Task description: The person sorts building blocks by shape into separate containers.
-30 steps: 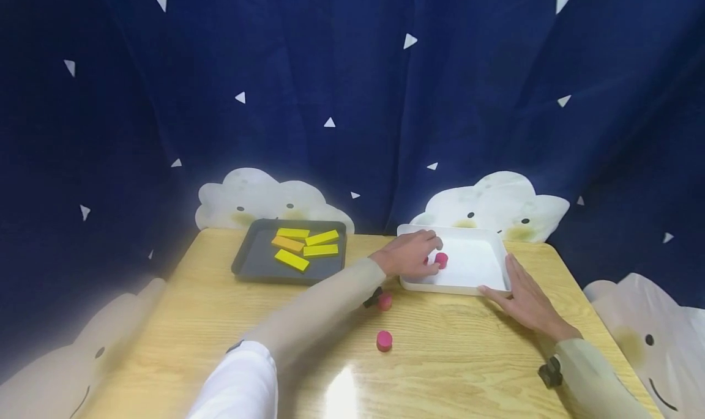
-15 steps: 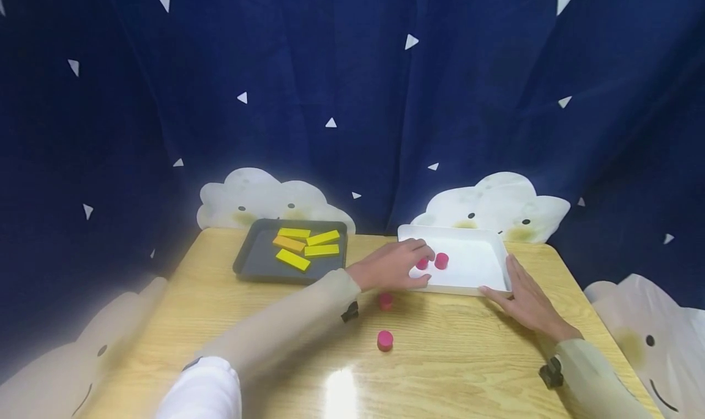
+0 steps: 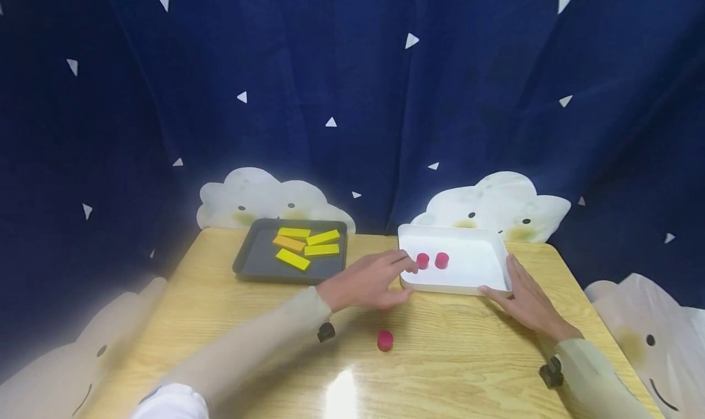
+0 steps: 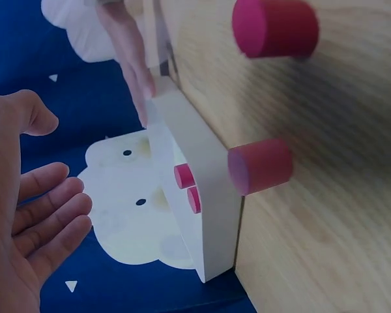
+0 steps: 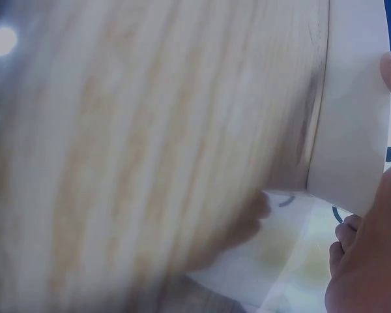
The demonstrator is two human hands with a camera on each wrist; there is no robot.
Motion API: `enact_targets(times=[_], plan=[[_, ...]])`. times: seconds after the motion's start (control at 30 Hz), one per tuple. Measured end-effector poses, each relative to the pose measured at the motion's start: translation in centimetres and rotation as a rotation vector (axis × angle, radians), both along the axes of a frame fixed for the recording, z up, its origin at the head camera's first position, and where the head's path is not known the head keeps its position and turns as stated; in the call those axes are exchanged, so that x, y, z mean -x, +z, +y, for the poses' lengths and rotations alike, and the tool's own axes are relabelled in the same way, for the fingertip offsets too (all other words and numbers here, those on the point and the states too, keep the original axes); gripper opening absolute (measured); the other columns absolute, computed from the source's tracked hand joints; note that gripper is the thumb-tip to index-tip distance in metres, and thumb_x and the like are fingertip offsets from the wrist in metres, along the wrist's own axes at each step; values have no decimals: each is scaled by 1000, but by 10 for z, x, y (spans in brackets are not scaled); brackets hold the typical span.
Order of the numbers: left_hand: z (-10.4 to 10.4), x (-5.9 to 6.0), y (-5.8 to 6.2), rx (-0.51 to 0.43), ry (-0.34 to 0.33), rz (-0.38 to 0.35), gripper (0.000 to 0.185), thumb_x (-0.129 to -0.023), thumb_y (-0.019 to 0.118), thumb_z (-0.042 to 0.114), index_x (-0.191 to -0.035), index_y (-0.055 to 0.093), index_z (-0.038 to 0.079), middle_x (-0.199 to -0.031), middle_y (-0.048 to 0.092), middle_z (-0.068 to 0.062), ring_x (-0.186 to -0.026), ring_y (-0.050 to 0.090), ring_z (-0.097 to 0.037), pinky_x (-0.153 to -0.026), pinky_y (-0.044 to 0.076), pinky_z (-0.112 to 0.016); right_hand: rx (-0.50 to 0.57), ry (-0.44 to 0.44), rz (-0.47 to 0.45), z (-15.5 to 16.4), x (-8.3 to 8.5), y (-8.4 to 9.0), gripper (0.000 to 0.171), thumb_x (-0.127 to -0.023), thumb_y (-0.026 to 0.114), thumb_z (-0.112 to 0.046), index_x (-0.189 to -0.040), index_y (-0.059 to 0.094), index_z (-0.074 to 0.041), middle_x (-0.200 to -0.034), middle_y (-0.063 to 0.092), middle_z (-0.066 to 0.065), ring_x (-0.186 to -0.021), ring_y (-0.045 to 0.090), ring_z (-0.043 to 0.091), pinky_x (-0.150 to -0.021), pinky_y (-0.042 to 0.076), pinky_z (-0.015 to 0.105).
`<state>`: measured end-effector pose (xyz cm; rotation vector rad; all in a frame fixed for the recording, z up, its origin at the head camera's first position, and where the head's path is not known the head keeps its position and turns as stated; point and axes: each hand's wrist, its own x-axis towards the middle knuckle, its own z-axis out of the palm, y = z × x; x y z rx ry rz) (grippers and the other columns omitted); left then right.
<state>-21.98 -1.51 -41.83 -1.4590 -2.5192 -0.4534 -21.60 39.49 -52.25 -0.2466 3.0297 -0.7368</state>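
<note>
While the left hand [image 3: 370,279] hovered low over the wooden table [image 3: 451,364] with its fingers loosely spread and holding nothing, its fingertips lay just beside the near left corner of the white tray [image 3: 498,248]. Under that hand, as the left wrist view showed, stood a pink cylinder [image 4: 260,165] on the table close to the tray's wall; in the head view the hand hid it. The right hand [image 3: 523,296] rested flat with straight fingers against the tray's near right corner, thumb along the front wall. A 2nd pink cylinder [image 3: 385,340] stood on the bare table nearer the person, well apart from the tray. These pieces were short, squat, round pegs of solid pink with flat ends. Inside the white tray, a shallow rectangular dish with raised walls, 2 more pink cylinders [image 3: 432,260] stood side by side near its left end. Farther left on the table sat a dark grey tray [image 3: 248,260] holding 5 flat rectangular blocks [image 3: 304,246], 4 yellow and 1 orange, lying loosely at different angles. Behind the table hung a dark blue curtain [image 3: 352,101] with small white triangles and white cloud shapes along its lower edge.
</note>
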Motion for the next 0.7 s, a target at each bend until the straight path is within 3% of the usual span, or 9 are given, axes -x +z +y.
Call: enact_targets(times=[0.23,0.47,0.7], plan=[[-20,-17,-7,26,-19,32,35,-101,69,35,-128,69,14,-120,68,2,-101,62,-10,-89,57,-18,-8,-5,-6,-1,-1,0,117,-102,61,-65,-168,-14,-2,-176,-11,27,-161,4,55,-124,12,78],[-34,-33,-17,22,-27,-40,34,-99,70,34,-127,68,15,-119,69,3,-100,63,-6,-90,55,-14,-1,-4,2,0,-1,-2,117,-103,61,-64,-169,-12,-2,-177,-10,27,-160,4,56,-124,11,78],[-42,-44,-35,45,-60,-32,38,-100,71,41,-127,68,14,-122,69,2,-106,66,-8,-97,55,-18,3,-3,9,1,1,-1,117,-102,62,-64,-169,-9,0,-177,-6,29,-160,5,55,-124,12,78]])
